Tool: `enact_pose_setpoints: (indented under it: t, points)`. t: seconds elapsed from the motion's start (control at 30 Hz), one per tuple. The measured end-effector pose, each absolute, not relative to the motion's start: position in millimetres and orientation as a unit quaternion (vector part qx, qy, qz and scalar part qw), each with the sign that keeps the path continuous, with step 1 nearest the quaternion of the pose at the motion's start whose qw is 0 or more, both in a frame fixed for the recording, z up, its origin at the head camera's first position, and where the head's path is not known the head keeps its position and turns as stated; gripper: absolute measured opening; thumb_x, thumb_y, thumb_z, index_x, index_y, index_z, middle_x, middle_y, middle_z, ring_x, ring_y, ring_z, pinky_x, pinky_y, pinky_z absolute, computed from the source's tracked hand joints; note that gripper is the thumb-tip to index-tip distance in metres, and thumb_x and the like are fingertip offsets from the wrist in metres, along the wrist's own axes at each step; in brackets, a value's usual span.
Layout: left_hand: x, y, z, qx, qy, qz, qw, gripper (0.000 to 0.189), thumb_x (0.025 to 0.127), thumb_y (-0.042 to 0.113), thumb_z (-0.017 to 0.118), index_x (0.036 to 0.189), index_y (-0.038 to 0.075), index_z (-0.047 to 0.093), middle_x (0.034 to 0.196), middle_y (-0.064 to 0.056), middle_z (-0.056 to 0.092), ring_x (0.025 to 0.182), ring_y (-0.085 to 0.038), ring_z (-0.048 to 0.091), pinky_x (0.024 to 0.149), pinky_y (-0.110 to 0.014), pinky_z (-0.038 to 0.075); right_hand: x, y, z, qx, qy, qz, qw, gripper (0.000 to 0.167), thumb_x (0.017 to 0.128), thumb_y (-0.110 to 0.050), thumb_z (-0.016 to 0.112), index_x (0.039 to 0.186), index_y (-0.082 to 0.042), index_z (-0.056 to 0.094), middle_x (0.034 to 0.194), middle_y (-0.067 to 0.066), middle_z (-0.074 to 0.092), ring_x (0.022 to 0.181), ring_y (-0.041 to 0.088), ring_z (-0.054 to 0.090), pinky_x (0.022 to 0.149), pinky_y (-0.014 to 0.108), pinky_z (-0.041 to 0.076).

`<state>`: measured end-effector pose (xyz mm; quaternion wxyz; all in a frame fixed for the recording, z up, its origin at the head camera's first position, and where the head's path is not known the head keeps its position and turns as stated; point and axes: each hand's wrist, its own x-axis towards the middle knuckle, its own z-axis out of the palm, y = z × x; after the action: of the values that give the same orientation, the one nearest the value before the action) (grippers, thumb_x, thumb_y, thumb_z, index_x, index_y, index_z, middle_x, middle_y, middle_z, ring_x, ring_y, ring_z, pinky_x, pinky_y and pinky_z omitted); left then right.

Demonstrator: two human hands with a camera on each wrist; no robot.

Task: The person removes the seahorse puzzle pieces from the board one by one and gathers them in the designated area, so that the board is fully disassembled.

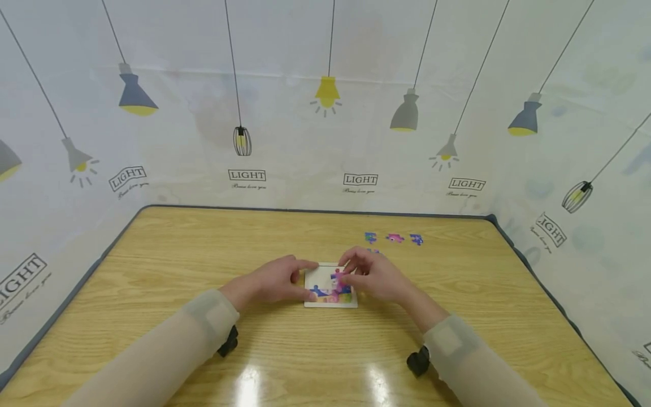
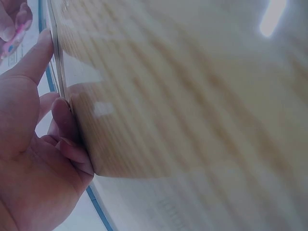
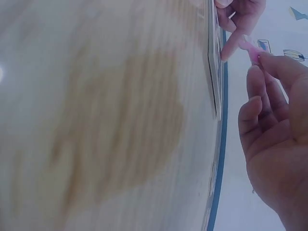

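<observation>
A small square puzzle tray point(image 1: 330, 306) with a pale rim lies on the table, its lower part filled with colourful jigsaw pieces point(image 1: 325, 297). At its left side my left hand point(image 1: 277, 280) reaches across, index finger stretched to the top left corner and thumb on the lower left. The other fingers fold in beside the tray. Between thumb and fingertips, my right hand point(image 1: 378, 277) pinches a pink puzzle piece point(image 3: 252, 52). In the right wrist view this piece is raised over the tray, and in the head view it overlaps the tray's right half.
Beyond the right hand lie several loose puzzle pieces: a blue-green one point(image 1: 370, 237), a pink one point(image 1: 394, 238) and a blue one point(image 1: 416, 239), with another point(image 1: 373, 251) partly behind the hand. The wooden table point(image 1: 203, 237) ends at a wall covering printed with lamps.
</observation>
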<state>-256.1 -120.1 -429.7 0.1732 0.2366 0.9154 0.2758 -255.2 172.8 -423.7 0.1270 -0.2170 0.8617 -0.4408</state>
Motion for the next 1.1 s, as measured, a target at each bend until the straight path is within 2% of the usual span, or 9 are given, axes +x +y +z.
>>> enact_pose_setpoints:
  t: [0.17, 0.4, 0.67, 0.9, 1.1]
  points:
    - [-255.1, -119.5, -429.1, 0.234, 0.915, 0.278, 0.176, 0.081, 0.095, 0.054, 0.084, 0.165, 0.025, 0.053, 0.102, -0.005, 0.055, 0.089, -0.019, 0.049, 0.078, -0.035, 0.039, -254.4, 190.6, -423.4, -0.187, 0.865, -0.453, 0.103, 0.016, 0.101, -0.03, 0.083, 0.114, -0.024, 0.075, 0.109, 0.001, 0.075, 0.091, 0.024, 0.064, 0.076, 0.029, 0.054]
    - [-255.5, -119.5, -429.4, 0.236, 0.916, 0.275, 0.171, 0.081, 0.095, 0.054, 0.084, 0.165, 0.024, 0.053, 0.101, -0.005, 0.055, 0.088, -0.018, 0.048, 0.079, -0.035, 0.039, -254.5, 221.1, -425.8, -0.153, 0.853, -0.488, 0.103, 0.02, 0.102, -0.025, 0.081, 0.118, -0.015, 0.075, 0.114, 0.006, 0.078, 0.097, 0.024, 0.072, 0.083, 0.033, 0.063]
    - [-255.9, -119.8, -430.8, 0.241, 0.916, 0.274, 0.166, 0.081, 0.095, 0.054, 0.084, 0.164, 0.024, 0.054, 0.101, -0.005, 0.054, 0.088, -0.019, 0.048, 0.08, -0.036, 0.039, -257.9, 255.4, -428.3, -0.116, 0.868, -0.473, 0.096, 0.023, 0.104, -0.024, 0.079, 0.122, -0.01, 0.074, 0.114, 0.01, 0.077, 0.099, 0.019, 0.073, 0.085, 0.029, 0.063]
    - [-255.7, -119.5, -430.1, 0.237, 0.917, 0.272, 0.17, 0.08, 0.095, 0.055, 0.083, 0.164, 0.026, 0.054, 0.102, -0.004, 0.055, 0.089, -0.018, 0.05, 0.08, -0.035, 0.039, -269.4, 278.4, -430.0, -0.058, 0.892, -0.439, 0.094, 0.023, 0.106, -0.026, 0.076, 0.122, -0.009, 0.074, 0.113, 0.01, 0.076, 0.092, 0.02, 0.068, 0.077, 0.03, 0.06]
    - [-255.5, -119.3, -430.5, 0.236, 0.917, 0.273, 0.169, 0.08, 0.095, 0.054, 0.084, 0.164, 0.026, 0.054, 0.102, -0.004, 0.055, 0.089, -0.019, 0.05, 0.08, -0.035, 0.039, -280.2, 290.6, -433.1, -0.038, 0.906, -0.409, 0.099, 0.029, 0.108, -0.031, 0.073, 0.127, -0.009, 0.073, 0.113, 0.009, 0.073, 0.092, 0.022, 0.063, 0.076, 0.031, 0.055]
